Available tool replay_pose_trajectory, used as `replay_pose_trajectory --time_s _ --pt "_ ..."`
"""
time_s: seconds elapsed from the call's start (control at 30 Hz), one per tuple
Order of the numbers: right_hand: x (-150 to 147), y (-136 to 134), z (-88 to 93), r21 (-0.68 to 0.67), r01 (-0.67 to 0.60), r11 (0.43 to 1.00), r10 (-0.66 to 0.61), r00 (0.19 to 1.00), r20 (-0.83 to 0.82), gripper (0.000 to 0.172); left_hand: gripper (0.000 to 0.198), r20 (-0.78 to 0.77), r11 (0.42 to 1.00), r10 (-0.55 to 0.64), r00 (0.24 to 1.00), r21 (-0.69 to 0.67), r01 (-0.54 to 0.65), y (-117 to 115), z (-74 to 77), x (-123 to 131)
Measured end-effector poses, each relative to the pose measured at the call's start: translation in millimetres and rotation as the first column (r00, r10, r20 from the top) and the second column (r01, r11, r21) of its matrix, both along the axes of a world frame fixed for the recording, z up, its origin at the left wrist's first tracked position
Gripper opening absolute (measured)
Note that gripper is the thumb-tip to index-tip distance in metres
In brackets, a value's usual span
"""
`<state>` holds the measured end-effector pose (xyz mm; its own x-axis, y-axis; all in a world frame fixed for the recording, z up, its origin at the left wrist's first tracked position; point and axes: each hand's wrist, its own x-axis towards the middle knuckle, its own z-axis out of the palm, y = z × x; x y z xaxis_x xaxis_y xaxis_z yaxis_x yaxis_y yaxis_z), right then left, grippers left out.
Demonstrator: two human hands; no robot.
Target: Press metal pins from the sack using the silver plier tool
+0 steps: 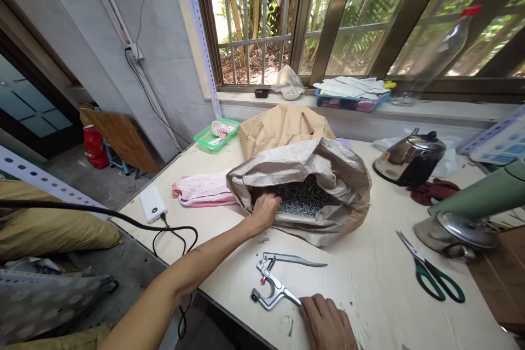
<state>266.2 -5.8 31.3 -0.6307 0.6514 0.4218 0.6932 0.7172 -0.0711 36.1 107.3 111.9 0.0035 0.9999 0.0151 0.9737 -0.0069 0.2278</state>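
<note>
My left hand (266,211) reaches into the mouth of a woven sack (324,232). Its fingers are curled at the edge of a heap of small dark metal pieces (305,197), which look like screws or rivets. Whatever lies between the fingertips is hidden. At the front of the table, my right hand (330,322) is closed around one handle of the silver hand press pliers (279,287). The jaws of the pliers point left, and their other handle stands apart. A few tiny metal pieces (263,240) lie on the tabletop below the sack.
Green-handled scissors (429,270), a steel mug (451,235) and a kettle (410,158) stand or lie on the right. A power bank (152,203) with a cable, a pink-white cloth (205,190) and a green basket (223,142) are left. Behind the sack is brown paper (283,126).
</note>
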Motion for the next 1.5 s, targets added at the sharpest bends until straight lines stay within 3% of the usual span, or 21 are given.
replay_pose_trajectory --time_s 0.1,0.23,0.37,0.47,0.57,0.67,0.77,0.83,0.97,1.07,1.17,1.2,1.27,1.43,1.5 --pt "-1 2 -3.9 -0.022 -0.001 1.0 0.001 1.0 0.006 0.019 0.019 0.002 0.997 -0.05 0.999 -0.057 0.05 15 -3.1 1" --pt "-3 5 -0.7 -0.044 -0.019 0.999 0.019 1.0 0.006 0.023 0.022 0.006 0.989 -0.119 0.993 -0.089 0.119 19 -6.8 1" --pt "-12 7 10.7 -0.031 -0.053 0.998 0.054 0.998 0.02 0.024 0.024 0.026 0.984 -0.162 0.986 -0.075 0.164 19 4.4 -1" --pt "-18 4 19.2 -0.054 -0.072 0.996 0.074 0.997 0.039 0.022 0.022 0.059 0.988 -0.145 0.988 -0.037 0.148 4 16.1 -8" --pt "-18 4 28.7 -0.095 -0.108 0.99 0.111 0.993 0.028 0.017 0.015 0.313 0.995 -0.049 0.948 -0.067 0.073 -35 19.1 -19" --pt "-16 14 43.6 -0.181 -0.149 0.972 0.139 0.988 -0.071 0.017 0.011 0.573 0.971 0.122 0.811 -0.237 0.022 -86 12.3 -30" --pt "-25 27 61.3 -0.255 -0.122 0.959 0.062 0.971 -0.231 0.025 0.012 0.652 0.955 0.238 0.72 -0.291 -0.052 -129 2.0 -35" --pt "-37 28 70.1 -0.267 -0.194 0.944 0.109 0.946 -0.304 0.025 0.014 0.698 0.941 0.293 0.654 -0.331 -0.069 -146 -3.3 -33" --pt "-68 12 72.0 -0.313 -0.396 0.863 0.265 0.883 -0.388 0.028 0.03 0.821 0.884 0.426 0.382 -0.467 0.018 -157 -6.3 -25" --pt "-83 -2 64.6 -0.316 -0.386 0.867 0.236 0.875 -0.423 0.029 0.045 0.833 0.831 0.537 0.135 -0.55 0.083 -159 -6.6 -21" --pt "-87 -9 58.9 -0.319 -0.371 0.872 0.205 0.87 -0.449 0.029 0.052 0.805 0.8 0.593 -0.008 -0.587 0.127 -162 -9.6 -20" --pt "-86 -10 58.0 -0.32 -0.375 0.87 0.213 0.871 -0.442 0.03 0.053 0.806 0.801 0.592 -0.016 -0.586 0.12 -163 -11.0 -20" --pt "-79 -11 57.0 -0.286 -0.349 0.892 0.22 0.89 -0.4 0.032 0.053 0.827 0.825 0.56 0.044 -0.562 0.06 -167 -13.9 -20" --pt "-45 -10 48.8 -0.119 -0.129 0.984 0.116 0.987 -0.113 0.027 0.031 0.79 0.92 0.387 0.475 -0.369 -0.134 -174 -21.5 -24" --pt "-34 -11 41.6 -0.124 -0.127 0.984 0.122 0.991 -0.046 0.021 0.022 0.72 0.923 0.375 0.584 -0.345 -0.168 -176 -25.2 -24"
